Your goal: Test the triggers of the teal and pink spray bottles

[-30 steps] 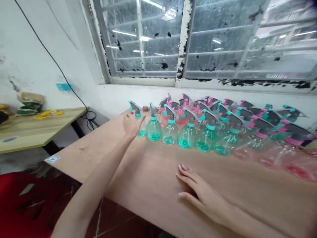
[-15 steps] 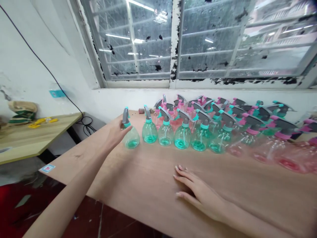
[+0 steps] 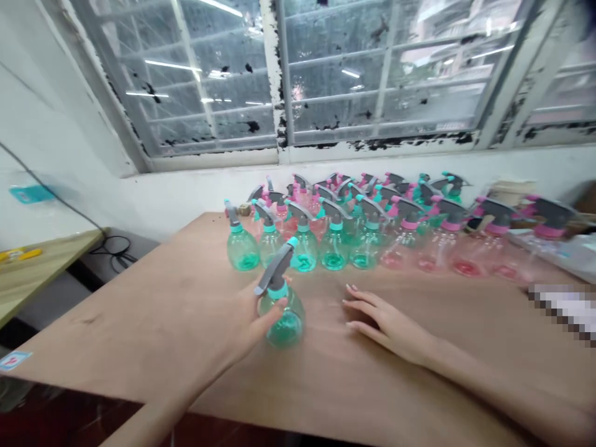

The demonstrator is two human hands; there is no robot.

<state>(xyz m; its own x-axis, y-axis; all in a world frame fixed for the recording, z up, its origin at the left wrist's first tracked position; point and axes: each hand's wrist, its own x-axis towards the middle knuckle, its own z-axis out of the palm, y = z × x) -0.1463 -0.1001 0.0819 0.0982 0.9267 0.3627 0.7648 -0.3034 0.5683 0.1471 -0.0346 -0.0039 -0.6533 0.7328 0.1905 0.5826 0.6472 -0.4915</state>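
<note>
Now the left hand (image 3: 251, 320) fingers wrap the teal spray bottle (image 3: 282, 310) — right hand (image 3: 388, 323) lies flat, empty, just beside.

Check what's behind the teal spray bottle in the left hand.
Behind the held teal spray bottle, gripped by the left hand, stands a row of teal bottles, with pink bottles further right. Rear rows overlap, so the count is unclear.

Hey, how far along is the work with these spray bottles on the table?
One teal bottle is out of the row and tilted in the left hand. The right hand lies flat on the table, holding nothing. The teal and pink rows by the window stand untouched.
</note>
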